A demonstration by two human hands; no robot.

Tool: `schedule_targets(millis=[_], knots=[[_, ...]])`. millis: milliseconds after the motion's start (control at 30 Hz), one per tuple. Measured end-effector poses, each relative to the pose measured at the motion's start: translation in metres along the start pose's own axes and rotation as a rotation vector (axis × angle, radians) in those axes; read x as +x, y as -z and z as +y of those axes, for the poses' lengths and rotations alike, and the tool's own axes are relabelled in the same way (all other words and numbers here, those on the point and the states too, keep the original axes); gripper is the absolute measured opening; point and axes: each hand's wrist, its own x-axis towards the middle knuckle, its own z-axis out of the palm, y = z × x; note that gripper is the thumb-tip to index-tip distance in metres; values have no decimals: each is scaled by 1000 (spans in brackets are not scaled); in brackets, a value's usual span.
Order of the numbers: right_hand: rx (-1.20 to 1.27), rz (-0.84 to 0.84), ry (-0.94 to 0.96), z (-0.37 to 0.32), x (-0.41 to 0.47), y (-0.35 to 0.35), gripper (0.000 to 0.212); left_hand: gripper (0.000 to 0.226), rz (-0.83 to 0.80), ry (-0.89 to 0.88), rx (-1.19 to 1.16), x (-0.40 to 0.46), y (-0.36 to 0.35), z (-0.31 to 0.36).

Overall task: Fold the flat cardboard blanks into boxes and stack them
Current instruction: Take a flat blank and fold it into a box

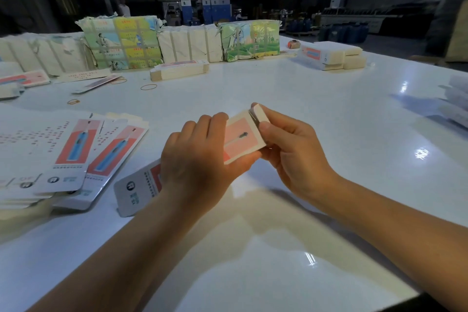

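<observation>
L hand [200, 152] + R hand [291, 144] grip box [240, 137] | blanks [76, 149] left | bundles [121, 43] behind

Glossy smooth white table [291, 88], printed matt cardboard box [240, 138], thin rubber band [148, 87]

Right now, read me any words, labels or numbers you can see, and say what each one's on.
No text reads clearly.
Box in both hands: brush picture only.
Flat blanks: rows of red print and a round logo, blurred.
Wrapped bundles: red headings, too small.
Far white stack: print illegible.
</observation>
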Motion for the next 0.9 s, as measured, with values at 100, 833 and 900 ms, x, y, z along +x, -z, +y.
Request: schedule_targets(millis=[100,833,900], knots=[[-45,21,31,0,-1,1,42,67,1,-1,-2,0,-1,1],[-311,191,113,-5,-7,-4,26,76,-42,-29,20,1,1,4],[-371,187,122,-3,-7,-4,30,75,-55,-47,62,2,0,3]])
